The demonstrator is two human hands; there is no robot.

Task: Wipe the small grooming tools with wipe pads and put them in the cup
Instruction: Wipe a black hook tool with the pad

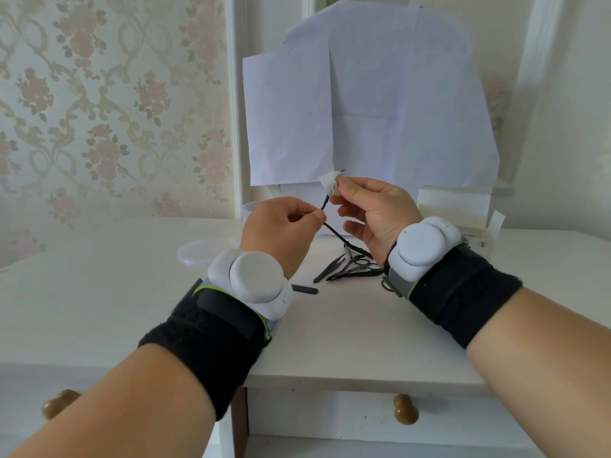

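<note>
Lid [206,252] left of tools [350,267], seemingly.

Head camera looks forward and down, close over the table [99,292]

Soft, even daylight (edges bowed).

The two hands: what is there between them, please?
In the head view, a thin black tool spans the gap: the left hand pinches it low, the right hand presses a white wipe pad near its tip.
</note>
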